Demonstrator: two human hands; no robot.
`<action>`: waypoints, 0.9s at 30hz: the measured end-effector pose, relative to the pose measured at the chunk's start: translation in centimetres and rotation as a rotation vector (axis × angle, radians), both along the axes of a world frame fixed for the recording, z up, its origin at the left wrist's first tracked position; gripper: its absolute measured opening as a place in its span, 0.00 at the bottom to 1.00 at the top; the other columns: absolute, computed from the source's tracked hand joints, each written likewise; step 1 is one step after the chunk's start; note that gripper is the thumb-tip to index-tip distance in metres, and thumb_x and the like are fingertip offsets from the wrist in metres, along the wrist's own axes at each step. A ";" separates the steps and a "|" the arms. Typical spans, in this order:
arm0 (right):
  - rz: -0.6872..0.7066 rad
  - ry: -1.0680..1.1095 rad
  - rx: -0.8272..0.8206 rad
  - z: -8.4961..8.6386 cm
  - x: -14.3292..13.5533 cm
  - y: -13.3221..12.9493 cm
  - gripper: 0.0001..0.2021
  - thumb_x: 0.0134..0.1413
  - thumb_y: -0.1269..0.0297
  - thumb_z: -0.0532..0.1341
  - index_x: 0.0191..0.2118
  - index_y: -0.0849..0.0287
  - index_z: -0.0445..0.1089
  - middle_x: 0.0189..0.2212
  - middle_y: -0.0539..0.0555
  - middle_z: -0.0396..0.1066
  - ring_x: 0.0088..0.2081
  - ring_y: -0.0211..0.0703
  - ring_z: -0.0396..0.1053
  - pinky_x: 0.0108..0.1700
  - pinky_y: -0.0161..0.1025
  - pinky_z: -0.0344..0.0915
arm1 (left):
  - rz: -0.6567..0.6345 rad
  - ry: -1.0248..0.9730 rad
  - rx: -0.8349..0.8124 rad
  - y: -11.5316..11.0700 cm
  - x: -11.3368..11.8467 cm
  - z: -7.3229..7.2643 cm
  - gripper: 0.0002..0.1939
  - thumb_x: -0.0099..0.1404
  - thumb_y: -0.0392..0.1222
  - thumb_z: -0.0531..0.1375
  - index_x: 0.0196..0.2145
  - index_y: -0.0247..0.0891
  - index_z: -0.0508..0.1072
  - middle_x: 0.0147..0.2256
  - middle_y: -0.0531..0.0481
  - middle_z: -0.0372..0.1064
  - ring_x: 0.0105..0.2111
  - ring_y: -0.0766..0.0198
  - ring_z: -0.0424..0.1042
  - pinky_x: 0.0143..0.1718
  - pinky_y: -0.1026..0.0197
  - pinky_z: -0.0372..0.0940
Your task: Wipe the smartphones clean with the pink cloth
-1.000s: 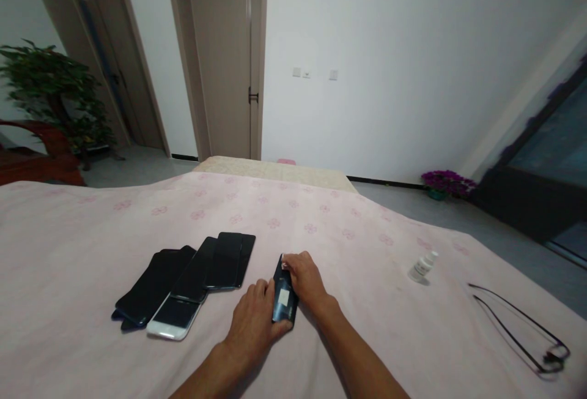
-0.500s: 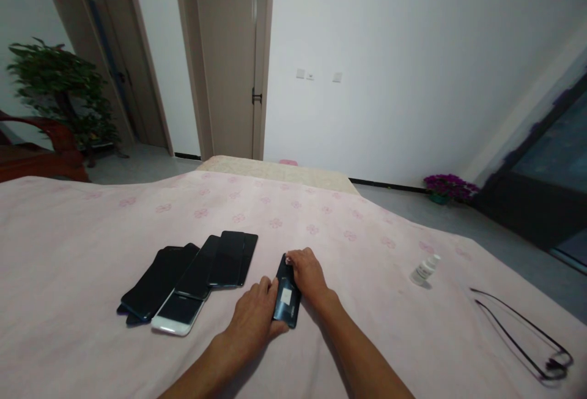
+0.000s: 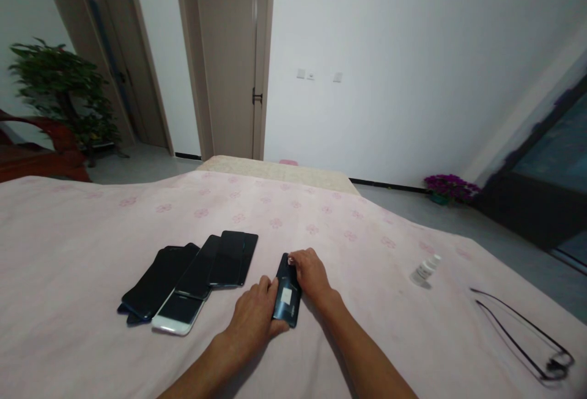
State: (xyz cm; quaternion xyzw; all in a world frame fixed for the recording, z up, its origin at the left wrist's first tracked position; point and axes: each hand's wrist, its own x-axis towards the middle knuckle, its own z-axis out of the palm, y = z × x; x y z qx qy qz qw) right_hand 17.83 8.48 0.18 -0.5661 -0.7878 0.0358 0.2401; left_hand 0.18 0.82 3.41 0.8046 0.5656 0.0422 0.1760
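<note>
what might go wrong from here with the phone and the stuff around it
The phone might slide on the cloth if the left hand loosens while the right hand moves. The left hand might nudge the overlapping phones nearby. A wide rightward swing might topple the small bottle.

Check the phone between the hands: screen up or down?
Screen down. The phone shows its back, with a pale sticker and lettering; the left hand is along its left edge, the right hand near its far end.
</note>
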 end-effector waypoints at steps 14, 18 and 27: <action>0.116 -0.050 0.002 0.4 0.0 -1.1 0.12 0.61 0.76 0.55 0.43 0.56 0.73 0.38 0.53 0.75 0.41 0.46 0.64 0.43 0.38 0.59 | 0.015 0.002 0.003 0.0 0.0 0.0 0.34 0.56 0.49 0.65 0.58 0.44 0.62 0.50 0.45 0.62 0.48 0.52 0.67 0.47 0.54 0.62; 0.035 -0.057 0.037 0.1 -0.7 -0.2 0.14 0.59 0.79 0.55 0.42 0.57 0.73 0.38 0.55 0.75 0.41 0.47 0.63 0.44 0.39 0.59 | 0.017 0.005 -0.012 0.0 0.1 0.3 0.35 0.56 0.50 0.66 0.59 0.44 0.60 0.51 0.44 0.62 0.49 0.51 0.66 0.48 0.54 0.61; 0.198 -0.057 0.012 0.7 -0.2 -1.5 0.12 0.60 0.76 0.57 0.44 0.55 0.73 0.40 0.52 0.75 0.40 0.45 0.63 0.44 0.38 0.59 | 0.020 0.018 0.002 -0.1 0.2 0.1 0.35 0.56 0.49 0.65 0.59 0.42 0.60 0.51 0.44 0.62 0.48 0.51 0.67 0.47 0.55 0.61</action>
